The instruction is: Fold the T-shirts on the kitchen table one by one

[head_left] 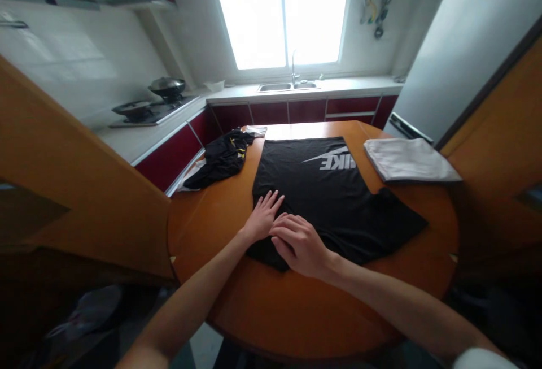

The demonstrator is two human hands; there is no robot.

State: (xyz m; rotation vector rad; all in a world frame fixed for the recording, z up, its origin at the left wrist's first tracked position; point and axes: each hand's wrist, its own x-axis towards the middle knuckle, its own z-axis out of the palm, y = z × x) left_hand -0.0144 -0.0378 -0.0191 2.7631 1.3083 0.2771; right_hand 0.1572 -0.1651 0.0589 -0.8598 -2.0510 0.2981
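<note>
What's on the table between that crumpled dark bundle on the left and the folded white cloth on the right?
In the head view, a black T-shirt with a white logo lies spread flat between the crumpled dark clothes and the folded white cloth. Bare table shows around it.

A black T-shirt (326,199) with a white logo lies spread on the round orange table (296,312), and both hands rest flat on its near left edge: the left hand (263,217) with fingers stretched out, the right hand (298,244) just beside it and touching it. A crumpled black garment (222,159) lies at the far left edge of the table, and a folded white cloth (409,160) lies at the far right. Behind the table there is a counter with a sink (288,86) under a bright window, and a stove with a pan (168,87) on the left.
</note>
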